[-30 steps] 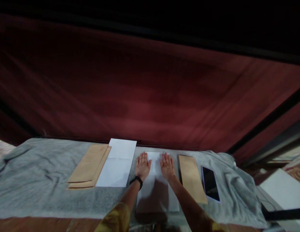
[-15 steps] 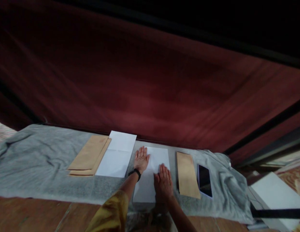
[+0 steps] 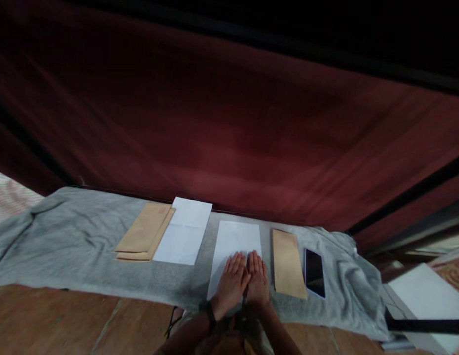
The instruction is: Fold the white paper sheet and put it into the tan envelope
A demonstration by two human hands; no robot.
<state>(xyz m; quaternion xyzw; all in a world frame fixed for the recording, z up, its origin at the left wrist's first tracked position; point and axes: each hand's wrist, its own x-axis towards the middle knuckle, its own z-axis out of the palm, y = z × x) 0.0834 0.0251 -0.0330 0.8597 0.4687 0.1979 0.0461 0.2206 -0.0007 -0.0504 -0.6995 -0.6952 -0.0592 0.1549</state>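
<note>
White sheet [image 3: 236, 236] lies flat mid-worktop [image 3: 85, 261], on the grey cloth covering it. Left hand [image 3: 231, 283] and right hand [image 3: 258, 283] are together, palms down, fingers straight, on the sheet's near half, gripping nothing; can't tell if the thumbs touch. Black band [image 3: 209, 314] on left wrist. Left of them: creased sheet [image 3: 185, 234], its left edge under 2 stacked brown envelopes [image 3: 146, 229]. Right: 1 brown envelope [image 3: 288, 266], then phone [image 3: 315, 272], dark screen up, just beside it.
</note>
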